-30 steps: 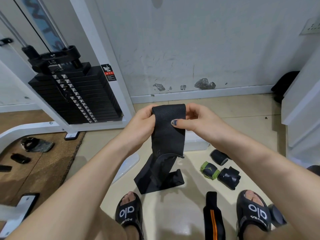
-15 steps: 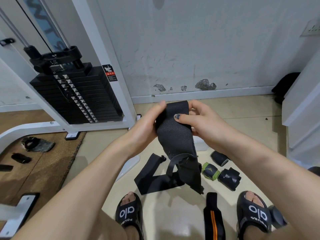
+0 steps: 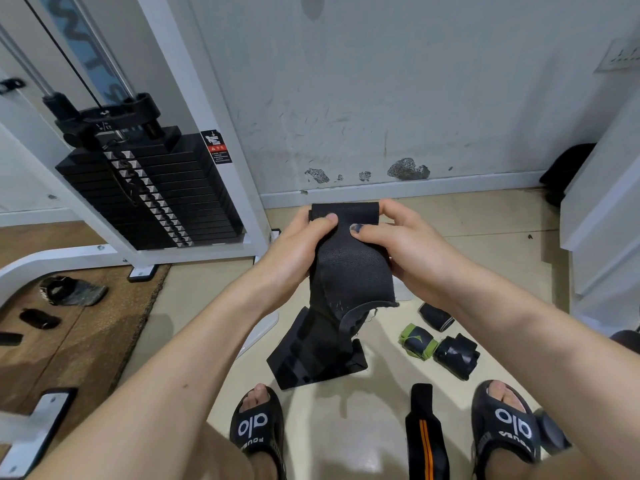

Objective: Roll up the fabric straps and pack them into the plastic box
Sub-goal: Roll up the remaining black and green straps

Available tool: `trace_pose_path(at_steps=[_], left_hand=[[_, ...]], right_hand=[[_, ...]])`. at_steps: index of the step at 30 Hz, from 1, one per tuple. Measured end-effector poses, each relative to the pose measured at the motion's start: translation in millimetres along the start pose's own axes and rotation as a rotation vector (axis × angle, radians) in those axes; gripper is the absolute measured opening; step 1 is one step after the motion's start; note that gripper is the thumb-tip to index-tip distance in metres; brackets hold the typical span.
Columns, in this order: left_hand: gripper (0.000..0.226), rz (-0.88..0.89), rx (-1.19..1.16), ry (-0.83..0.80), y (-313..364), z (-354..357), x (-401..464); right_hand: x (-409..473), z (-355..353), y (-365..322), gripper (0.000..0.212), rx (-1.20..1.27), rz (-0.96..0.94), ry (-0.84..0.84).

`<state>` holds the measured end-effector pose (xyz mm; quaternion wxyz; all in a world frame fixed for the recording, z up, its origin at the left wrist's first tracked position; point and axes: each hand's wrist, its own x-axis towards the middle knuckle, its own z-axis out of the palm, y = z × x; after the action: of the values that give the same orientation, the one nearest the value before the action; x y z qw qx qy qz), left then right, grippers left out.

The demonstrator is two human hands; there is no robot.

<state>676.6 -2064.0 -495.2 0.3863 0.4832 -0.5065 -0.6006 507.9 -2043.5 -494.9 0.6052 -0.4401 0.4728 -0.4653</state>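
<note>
A wide black fabric strap [image 3: 349, 268] hangs in front of me, its rolled top end held between both hands and its tail trailing down to the floor. My left hand [image 3: 294, 251] grips the roll's left side, thumb on top. My right hand [image 3: 405, 244] grips the right side, thumb pressed on the front. The white plastic box [image 3: 401, 293] is mostly hidden behind the strap and my right hand. On the floor lie three rolled straps: a black one [image 3: 435, 316], a green-and-black one [image 3: 416, 341] and a second black one [image 3: 456, 355].
A black strap with an orange stripe [image 3: 426, 434] lies flat between my sandalled feet. A white lid-like piece [image 3: 259, 332] lies on the floor under my left forearm. A weight-stack machine [image 3: 152, 188] stands at the left, a brown mat [image 3: 69, 341] beside it, white furniture [image 3: 606, 237] at the right.
The roll at the top has turned further and sits squarer between my hands. The hanging tail has swung back from the right to hang straight down onto the floor pile.
</note>
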Motion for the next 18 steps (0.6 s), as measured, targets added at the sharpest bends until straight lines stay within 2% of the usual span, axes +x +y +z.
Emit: trace_pose_path(at_steps=[3,7,11,14,18], left_hand=[[0.027,-0.01,0.001,-0.014,-2.0,1.1,1.1],[0.044,0.014,-0.05,-0.014,-7.2,10.0,-0.3],[0.031,0.003,-0.116,0.052,-9.1,23.1,-0.8],[0.03,0.021,-0.138,0.065,-7.4,27.4,-0.9],[0.029,0.083,-0.117,0.054,-3.6,24.6,-0.4]], right_hand=[[0.6,1.2,2.5,0.024,-0.01,-0.037,0.053],[1.1,11.8,13.2,0.017,0.031,-0.047,0.155],[3.1,19.1,19.8,0.021,-0.034,-0.058,0.232],[2.0,17.4,18.6,0.021,-0.146,-0.064,0.236],[-1.5,15.1,13.0,0.023,-0.016,-0.028,0.168]])
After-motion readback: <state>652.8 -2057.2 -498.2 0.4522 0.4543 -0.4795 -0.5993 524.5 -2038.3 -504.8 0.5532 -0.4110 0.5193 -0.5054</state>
